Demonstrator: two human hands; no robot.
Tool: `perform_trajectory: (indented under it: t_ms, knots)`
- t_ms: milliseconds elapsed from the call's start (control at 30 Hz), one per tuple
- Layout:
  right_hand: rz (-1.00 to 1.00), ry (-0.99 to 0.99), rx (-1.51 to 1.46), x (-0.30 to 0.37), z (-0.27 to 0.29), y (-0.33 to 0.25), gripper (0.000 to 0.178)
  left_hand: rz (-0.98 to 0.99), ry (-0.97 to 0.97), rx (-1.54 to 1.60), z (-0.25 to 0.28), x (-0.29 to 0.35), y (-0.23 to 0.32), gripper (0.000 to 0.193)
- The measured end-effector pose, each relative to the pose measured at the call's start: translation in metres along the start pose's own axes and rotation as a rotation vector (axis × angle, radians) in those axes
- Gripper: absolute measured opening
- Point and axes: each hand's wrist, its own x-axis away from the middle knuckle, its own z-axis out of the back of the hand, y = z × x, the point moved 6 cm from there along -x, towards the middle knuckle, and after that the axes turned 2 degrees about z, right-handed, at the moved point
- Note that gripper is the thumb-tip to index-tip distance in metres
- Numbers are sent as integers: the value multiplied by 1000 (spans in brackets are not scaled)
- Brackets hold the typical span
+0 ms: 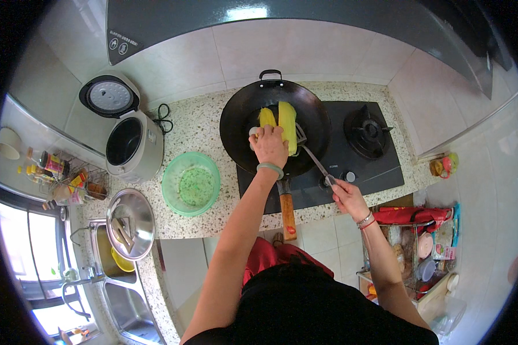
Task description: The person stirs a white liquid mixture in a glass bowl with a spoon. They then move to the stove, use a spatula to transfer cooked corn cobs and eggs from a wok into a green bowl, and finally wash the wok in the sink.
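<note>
A black wok (239, 138) sits on the cooktop, with two yellow, corn-like cobs in it: a longer cob (287, 123) and a shorter cob (267, 117) to its left. My left hand (270, 146) reaches into the wok, its fingers bent over the lower end of the shorter cob. Beside those fingertips shows a white rounded thing (252, 132), perhaps an egg, partly covered. In my right hand (348, 196), closed round the handle, is a metal slotted spatula (313, 156). Its blade lies in the wok against the longer cob's right side.
The wok's wooden handle (288, 213) points toward me. Right of it is a bare burner (367, 133). On the left counter stand a green bowl (214, 165) of chopped greenish food, an open rice cooker (149, 152) and a metal lid (145, 215) by the sink (126, 305).
</note>
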Motion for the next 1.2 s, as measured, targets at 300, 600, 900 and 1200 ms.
perform_trajectory:
  t_ms: [300, 600, 900, 1200]
  knots:
    - [34, 27, -212, 22, -4, 10, 29, 107, 104, 201, 20, 3, 7, 53]
    - [49, 74, -181, 52, -5, -14, 35, 131, 96, 424, 26, 10, 5, 52]
    - [75, 143, -155, 79, -24, -40, 37, 215, 181, 875, 53, 12, -41, 38]
    - [149, 8, -126, 110, -97, -97, 38, 245, 348, 1136, 135, 42, -139, 24]
